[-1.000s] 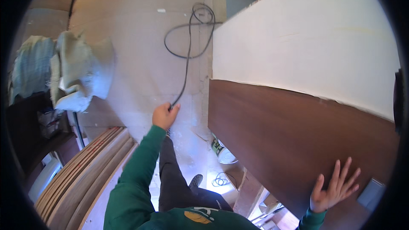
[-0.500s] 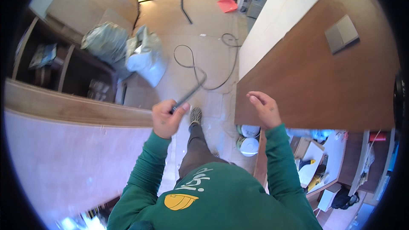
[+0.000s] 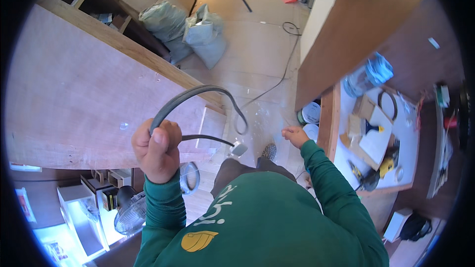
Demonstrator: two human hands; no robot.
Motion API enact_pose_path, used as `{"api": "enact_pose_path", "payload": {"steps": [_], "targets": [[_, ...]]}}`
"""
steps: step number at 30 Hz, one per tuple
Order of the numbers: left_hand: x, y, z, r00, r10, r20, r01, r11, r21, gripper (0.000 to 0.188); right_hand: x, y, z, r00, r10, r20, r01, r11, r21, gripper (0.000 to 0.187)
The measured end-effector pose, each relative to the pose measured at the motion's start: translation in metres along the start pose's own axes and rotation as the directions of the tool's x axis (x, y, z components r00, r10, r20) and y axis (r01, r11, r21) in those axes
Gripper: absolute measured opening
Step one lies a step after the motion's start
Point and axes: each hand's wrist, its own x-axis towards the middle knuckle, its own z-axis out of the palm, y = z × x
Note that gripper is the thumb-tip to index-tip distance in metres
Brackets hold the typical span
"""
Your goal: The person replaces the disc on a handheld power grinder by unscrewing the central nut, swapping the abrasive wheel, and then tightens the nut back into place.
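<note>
My left hand (image 3: pixel 158 151) is closed round a dark grey power cable (image 3: pixel 198 90), held up beside the pale wooden panel. From the fist the cable arches up and over to the right, then dips toward the floor. A short length sticks out below the arch, with a whitish plug-like end (image 3: pixel 239 149) hanging above my legs; its exact kind is hard to make out. My right hand (image 3: pixel 295 136) hovers over the floor near the paint buckets, its fingers curled in and nothing visible in them.
Stuffed sacks (image 3: pixel 205 39) stand beyond the pale panel (image 3: pixel 89 89) on my left. Paint buckets (image 3: pixel 310 112) sit by a worktop (image 3: pixel 408 160) bearing a brush, a tape roll and a water bottle (image 3: pixel 368 75). More cable (image 3: pixel 286 71) trails along the floor. A fan (image 3: pixel 131 216) stands lower left.
I have stepped forward. My left hand has moved left and pulled the cable into a raised arch, with its plug-like end now showing. My right hand has drawn in toward my body, its fingers more curled.
</note>
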Motion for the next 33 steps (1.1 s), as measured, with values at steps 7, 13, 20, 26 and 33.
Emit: {"api": "enact_pose_path", "payload": {"steps": [7, 13, 20, 26, 33], "targets": [[-0.116, 0.053, -0.015, 0.946, -0.058, 0.318, 0.149, 0.951, -0.271, 0.056, -0.175, 0.119, 0.092, 0.956, 0.29, -0.051, -0.265, 0.922, 0.284, 0.024], [-0.227, 0.09, -0.018, 0.829, -0.144, 0.54, 0.356, 0.881, -0.312, 0.057, -0.339, 0.142, 0.232, 0.943, 0.187, -0.277, -0.137, 0.972, 0.19, 0.017], [-0.314, 0.1, -0.019, 0.715, -0.187, 0.674, 0.415, 0.889, -0.193, 0.049, -0.455, 0.194, 0.296, 0.876, 0.436, -0.205, -0.374, 0.884, 0.281, 0.023], [-0.4, 0.073, -0.007, 0.647, -0.407, 0.645, 0.643, 0.745, -0.176, 0.03, -0.6, 0.328, 0.319, 0.654, 0.676, -0.339, -0.499, 0.723, 0.478, 0.028], [-0.501, 0.058, 0.052, 0.617, -0.66, 0.429, 0.787, 0.516, -0.338, 0.024, -0.77, 0.496, 0.387, 0.82, 0.352, -0.451, -0.422, 0.905, -0.061, 0.022]]}}
